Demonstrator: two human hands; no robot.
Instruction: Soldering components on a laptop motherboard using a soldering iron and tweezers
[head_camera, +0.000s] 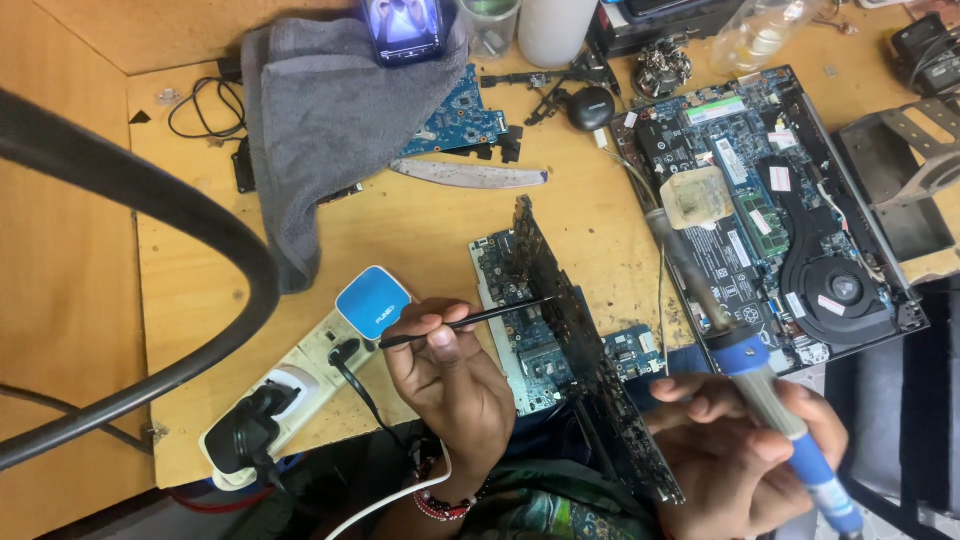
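Left hand (450, 385): near edge of the wooden desk (200, 290), centre; grip pinched around thin black tweezers (465, 323), whose tip reaches a dark circuit board (590, 350) standing on edge.

Right hand (735, 455): near right corner; grip clenched around a blue-handled soldering iron (780, 420), shaft angled up toward a translucent flux tub (695, 197).

Dark circuit board: tilted upright between the two hands, lower end hidden behind the right hand. Just beside it, flat on the desk, lies a blue-green board (515, 320).

Opened laptop chassis (790, 210): right edge of the desk, fan and internal boards exposed; the flux tub rests on it.

White power strip (300, 375): near left corner, carrying a blue-and-white adapter (372, 303) and a black plug (245, 430).

Grey towel (320, 120): far left part of the desk, a phone (405, 28) with a lit screen on its top edge, a small blue board (462, 115) partly under it.

Far edge: clear cup (490, 22), white cylinder (556, 30), black earbud case (592, 107).
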